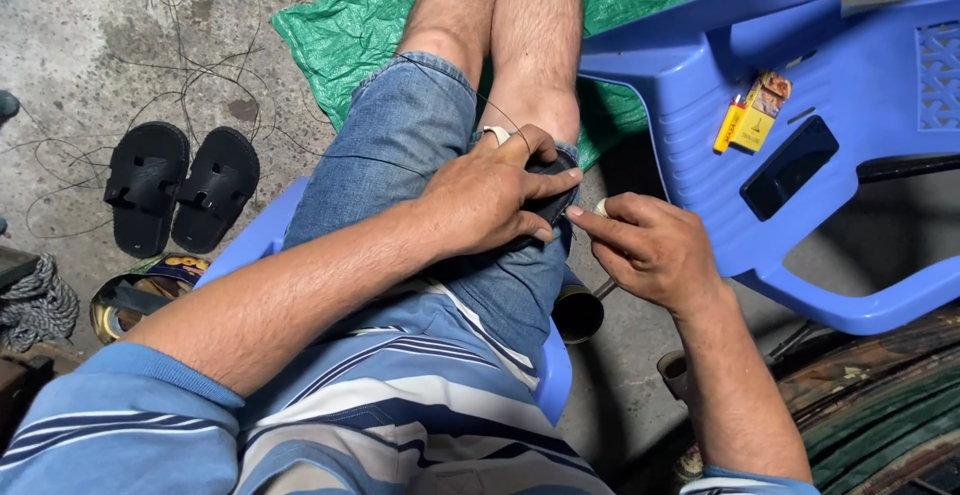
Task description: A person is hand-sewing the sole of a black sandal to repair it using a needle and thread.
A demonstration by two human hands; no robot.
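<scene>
Far out to the left of both hands, a pair of black sandals [180, 198] lies on the concrete floor [80, 45] among loose dark strands, with a round tin [135, 295] just below them. The left hand [490, 200] presses down on a small dark piece [556, 195] held against the denim shorts [400, 145] on the thigh; its grip is closed flat over the piece, fingers spread across it and thumb up beside a pale band at the top edge. A thin thread [470, 90] runs up from this grip across the knee. Just right of it, almost touching, the right hand [650, 250] pinches something small and pale [600, 209] between thumb and forefinger, a tight, nearly closed grip; what the object is cannot be told. Because the two grips work so close together, the pinched item could slip or jab the left fingertips, and a pull on the thread could drag the dark piece off the thigh. Further right of the grips lies a tipped blue plastic chair [800, 85] carrying a small yellow packet [755, 113].
</scene>
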